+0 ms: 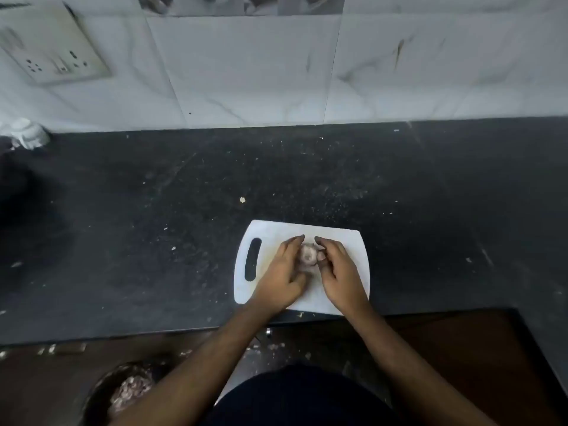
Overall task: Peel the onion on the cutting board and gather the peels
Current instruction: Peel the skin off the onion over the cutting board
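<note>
Dark speckled stone bench (153, 210) runs under a white marble-look tiled wall (246, 72), with a switch-and-socket plate (52, 44) on the wall at upper left. A white cutting board (344, 241) with a slot handle on its left side lies near the bench's front edge, right of centre. The onion (308, 255) sits on the middle of the board — small, roundish, pale pinkish-grey, its skin papery and mottled, a lighter patch showing on top; blurred, so I cannot tell how much skin is left on it. The left hand (284, 272) cups the onion's left side, fingers curled against it, fingertips reaching past its far side. The right hand (338, 269) grips its right side, thumb pressed on the near-right face, index finger hooked over the top. The two hands nearly meet above the onion. Small light scraps dot the bench around the board. Below the front edge, at lower left, a round dark bowl (101, 392) holds a heap of purplish peels (132, 392). A white crumpled thing (27, 133) rests at the bench's back-left corner — too blurred to identify.
</note>
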The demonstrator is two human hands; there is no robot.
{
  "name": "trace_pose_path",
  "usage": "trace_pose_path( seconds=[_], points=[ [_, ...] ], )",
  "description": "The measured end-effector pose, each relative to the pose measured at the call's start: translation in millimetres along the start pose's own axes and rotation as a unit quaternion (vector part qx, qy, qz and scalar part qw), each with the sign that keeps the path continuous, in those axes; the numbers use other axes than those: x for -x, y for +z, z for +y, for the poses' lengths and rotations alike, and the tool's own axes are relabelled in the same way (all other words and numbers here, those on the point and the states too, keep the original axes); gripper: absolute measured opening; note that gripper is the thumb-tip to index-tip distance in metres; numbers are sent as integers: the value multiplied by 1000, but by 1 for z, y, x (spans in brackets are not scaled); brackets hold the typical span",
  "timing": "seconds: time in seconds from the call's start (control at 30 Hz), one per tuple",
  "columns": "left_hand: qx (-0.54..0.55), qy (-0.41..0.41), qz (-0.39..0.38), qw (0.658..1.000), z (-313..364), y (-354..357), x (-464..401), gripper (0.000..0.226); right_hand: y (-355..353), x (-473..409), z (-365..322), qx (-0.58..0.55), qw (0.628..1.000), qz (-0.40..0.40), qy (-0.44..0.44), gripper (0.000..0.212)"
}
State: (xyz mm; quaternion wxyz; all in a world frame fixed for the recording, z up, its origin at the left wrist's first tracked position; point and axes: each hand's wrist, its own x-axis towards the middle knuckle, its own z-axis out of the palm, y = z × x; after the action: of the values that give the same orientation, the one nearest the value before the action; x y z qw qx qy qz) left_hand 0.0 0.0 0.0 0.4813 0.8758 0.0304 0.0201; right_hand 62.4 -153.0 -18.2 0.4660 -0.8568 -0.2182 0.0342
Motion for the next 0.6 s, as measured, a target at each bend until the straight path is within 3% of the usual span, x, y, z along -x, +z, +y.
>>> trace_pose_path(
  seconds=[0.17, 0.3, 0.43, 0.6],
  points=[
    [-26, -2, 11, 1000, -14, 10, -14, 66, 10, 10, 11, 41, 999, -34, -3, 50],
    [42, -4, 59, 997, -24, 14, -14, 49, 3, 7, 6, 1, 1000, -12, 13, 40],
    [92, 10, 67, 993, -31, 13, -10, 46, 2, 11, 5, -14, 1000, -10, -7, 32],
    [59, 64, 88, 992, -30, 13, -10, 43, 3, 10, 10, -46, 999, 10, 21, 27]
  ],
)
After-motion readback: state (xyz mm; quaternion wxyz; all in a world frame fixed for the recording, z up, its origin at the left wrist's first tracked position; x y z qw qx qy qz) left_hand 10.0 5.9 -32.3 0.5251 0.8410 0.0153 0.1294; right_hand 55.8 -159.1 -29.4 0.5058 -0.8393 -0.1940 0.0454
